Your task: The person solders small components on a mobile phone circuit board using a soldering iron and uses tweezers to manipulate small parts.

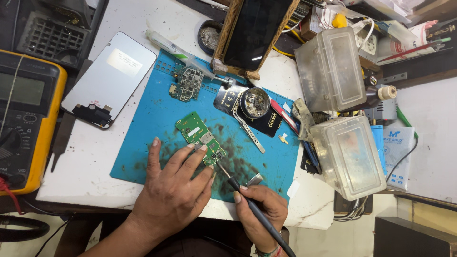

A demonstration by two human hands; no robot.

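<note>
Blue mat (143, 143) in centre of white bench, stained dark near the hands. Green board (200, 138) lies flat on mat, long axis running upper-left to lower-right. Left hand (173, 190) spread open, fingertips pressing board's lower end, holding nothing else. Right hand (259, 209) closed in a pen grip round the iron (247, 202); tip points up-left, touching board's lower-right corner. Second board (186, 84) further up mat, well apart. Tweezers (250, 133) and round tin (255, 102) to the right, near the board, not blocking. Phone screen (109, 78) w/ white rectangular sticker lies left of mat. Yellow meter (28, 119) at left edge. Two clear plastic boxes (350, 157) on right. Syringe (178, 50) diagonal at mat's top.
</note>
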